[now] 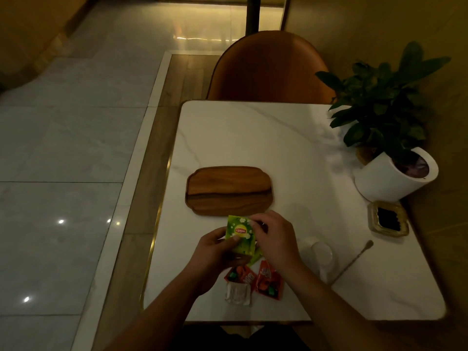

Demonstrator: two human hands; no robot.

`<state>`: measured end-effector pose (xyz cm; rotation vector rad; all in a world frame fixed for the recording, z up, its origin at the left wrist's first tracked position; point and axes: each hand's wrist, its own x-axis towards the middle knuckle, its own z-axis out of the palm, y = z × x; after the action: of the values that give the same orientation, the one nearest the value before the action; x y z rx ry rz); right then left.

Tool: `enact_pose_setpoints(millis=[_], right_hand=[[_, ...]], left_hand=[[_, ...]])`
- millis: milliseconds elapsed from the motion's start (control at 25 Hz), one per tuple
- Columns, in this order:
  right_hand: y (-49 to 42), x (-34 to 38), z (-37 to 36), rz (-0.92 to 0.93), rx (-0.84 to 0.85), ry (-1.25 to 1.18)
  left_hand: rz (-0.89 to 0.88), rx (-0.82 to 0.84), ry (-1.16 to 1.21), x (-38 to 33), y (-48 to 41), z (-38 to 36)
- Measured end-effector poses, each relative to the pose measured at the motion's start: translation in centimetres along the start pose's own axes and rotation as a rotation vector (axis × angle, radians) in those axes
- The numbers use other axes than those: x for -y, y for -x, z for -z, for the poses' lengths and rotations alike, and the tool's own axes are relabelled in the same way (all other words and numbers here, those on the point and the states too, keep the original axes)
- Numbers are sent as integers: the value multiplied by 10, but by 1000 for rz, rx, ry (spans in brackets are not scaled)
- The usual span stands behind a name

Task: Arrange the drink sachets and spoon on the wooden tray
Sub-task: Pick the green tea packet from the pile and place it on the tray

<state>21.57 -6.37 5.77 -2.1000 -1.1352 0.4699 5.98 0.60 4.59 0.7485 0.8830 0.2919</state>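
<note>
Near edge of white tabletop (253,138):
- Two red sachets, left one (241,274) and right one (269,281), lay side by side, flat.
- A pale ribbed item (238,292) touched the left red sachet on its near side; too dim to identify.

Above these, held off the tabletop:
- Green sachet (240,234), label up, gripped by both hands.
- Left hand (215,252): thumb pressed on the sachet's near face, fingers curled beneath it.
- Right hand (276,239): fingertips pinched the sachet's far right corner.
- A second green sachet (255,258) showed partly under the first, between the hands; whether a hand held it could not be told.

Right of the hands:
- White cup (321,252), upright.
- Spoon (353,260), long and thin, lay diagonally just right of the cup, bowl end far.

Farther:
- Wooden tray (229,190), nothing on it, just beyond the green sachet, toward the tabletop's left side.
- Ashtray (388,219) at the right edge.
- Potted plant (397,173) in a white pot, far right.
- Orange chair (271,67) behind the tabletop.
</note>
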Motion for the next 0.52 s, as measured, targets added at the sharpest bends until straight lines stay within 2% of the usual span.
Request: enact_pose_setpoints(millis=[80, 240, 280, 400, 520], right_hand=[[2, -1, -7, -35, 1, -11], [-4, -14, -16, -300, 119, -405], [-8, -24, -17, -344, 120, -400], [-14, -57, -21, -302, 298, 98], [-9, -76, -32, -211, 478, 394]], left_hand=[[-17, -25, -11, 2, 0, 2], [-13, -175, 0, 3, -1, 13], [-7, -243, 12, 2, -1, 18], [12, -403, 75, -1, 1, 36], [14, -438, 89, 1, 5, 51]])
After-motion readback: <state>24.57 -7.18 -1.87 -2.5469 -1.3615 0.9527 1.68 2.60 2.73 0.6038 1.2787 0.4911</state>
